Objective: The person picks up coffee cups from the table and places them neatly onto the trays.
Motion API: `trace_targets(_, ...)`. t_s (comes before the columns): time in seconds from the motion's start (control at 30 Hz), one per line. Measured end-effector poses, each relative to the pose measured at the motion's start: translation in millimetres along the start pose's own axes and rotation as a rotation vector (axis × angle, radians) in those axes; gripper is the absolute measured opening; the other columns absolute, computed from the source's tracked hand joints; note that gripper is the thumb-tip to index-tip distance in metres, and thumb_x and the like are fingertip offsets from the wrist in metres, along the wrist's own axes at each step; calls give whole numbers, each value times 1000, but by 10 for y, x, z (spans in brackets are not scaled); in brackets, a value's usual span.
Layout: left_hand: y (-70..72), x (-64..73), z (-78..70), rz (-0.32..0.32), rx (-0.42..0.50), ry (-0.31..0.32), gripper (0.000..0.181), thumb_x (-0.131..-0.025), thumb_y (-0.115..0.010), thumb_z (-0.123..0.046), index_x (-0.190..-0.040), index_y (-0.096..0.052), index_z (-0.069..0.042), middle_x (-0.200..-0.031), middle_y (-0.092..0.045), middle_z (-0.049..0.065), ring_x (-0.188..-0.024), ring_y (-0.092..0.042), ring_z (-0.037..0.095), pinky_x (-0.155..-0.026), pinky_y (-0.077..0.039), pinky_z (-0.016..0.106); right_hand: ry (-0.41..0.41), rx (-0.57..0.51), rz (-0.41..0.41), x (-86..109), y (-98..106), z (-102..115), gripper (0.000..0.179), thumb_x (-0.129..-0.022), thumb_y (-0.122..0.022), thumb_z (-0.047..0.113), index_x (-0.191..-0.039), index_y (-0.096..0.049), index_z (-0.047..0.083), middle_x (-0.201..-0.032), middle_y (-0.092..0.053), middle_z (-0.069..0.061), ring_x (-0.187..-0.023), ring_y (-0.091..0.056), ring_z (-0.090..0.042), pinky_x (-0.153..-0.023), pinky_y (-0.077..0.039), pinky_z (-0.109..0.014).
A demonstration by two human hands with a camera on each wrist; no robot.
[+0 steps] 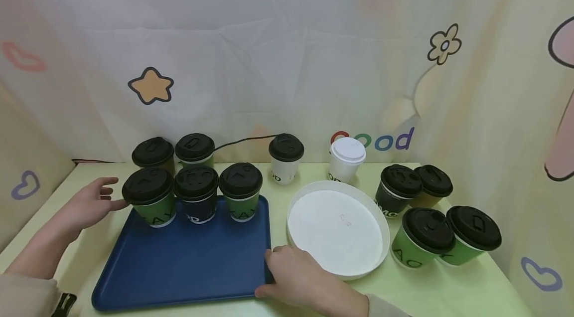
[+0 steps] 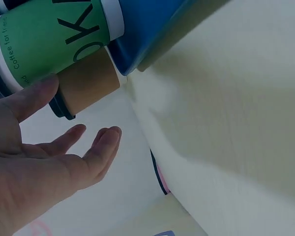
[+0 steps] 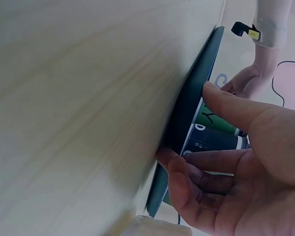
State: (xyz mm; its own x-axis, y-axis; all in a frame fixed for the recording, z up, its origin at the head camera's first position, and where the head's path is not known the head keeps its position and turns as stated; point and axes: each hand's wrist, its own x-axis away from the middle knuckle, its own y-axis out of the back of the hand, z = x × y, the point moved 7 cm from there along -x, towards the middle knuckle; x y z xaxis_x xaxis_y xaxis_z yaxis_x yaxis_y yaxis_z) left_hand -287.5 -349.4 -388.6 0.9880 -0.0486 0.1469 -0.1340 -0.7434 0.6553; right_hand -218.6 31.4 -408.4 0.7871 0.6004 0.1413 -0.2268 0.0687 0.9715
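A blue tray (image 1: 188,262) bears a row of three lidded paper coffee cups along its back: a green cup (image 1: 154,210), a black cup (image 1: 199,207) and another green cup (image 1: 242,205), all with black lids. My right hand (image 1: 298,277) grips the tray's front right corner; in the right wrist view its thumb and curled fingers lie about the tray's edge. My left hand (image 1: 91,205) is beside the leftmost green cup, fingers loosely extended and thumb pointing at it. Whether the thumb touches the cup I cannot tell. In the left wrist view the left palm holds nothing.
A round white tray (image 1: 383,237) stands right of the blue one. Several lidded cups (image 1: 423,237) cluster at the right. Behind stand a brown cup (image 1: 152,152), a green cup (image 1: 196,150), a white cup with black lid (image 1: 285,160) and a white-lidded cup (image 1: 347,160), near the curtain (image 1: 269,68).
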Motion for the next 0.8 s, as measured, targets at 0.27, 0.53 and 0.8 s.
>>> trace_targets(0.27,45,-149,-24,-51,56,-8,69,-111,-39,-24,-152,-5,21,-146,-16,53,-133,-24,68,-102,-33,73,-15,-22,15,1,-10,-10,55,-81,-86,50,-107,-71,5,-81,-62,3,-76,-58,-6,-65,-53,-27)
trace_targets(0.53,105,-269,-1,-88,97,-34,68,-112,-39,-24,-151,-7,21,-146,-17,52,-134,-25,67,-103,-33,72,-13,-37,53,-14,-22,-15,53,-83,-85,50,-108,-71,5,-79,-60,4,-74,-57,-5,-65,-53,-25)
trace_targets(0.8,166,-376,-23,-86,128,-30,77,-110,-46,-29,-153,-4,20,-149,-16,50,-136,-27,65,-106,-32,70,-15,-30,50,-9,-18,-15,53,-83,-85,49,-107,-71,5,-79,-60,3,-74,-57,-6,-66,-53,-24)
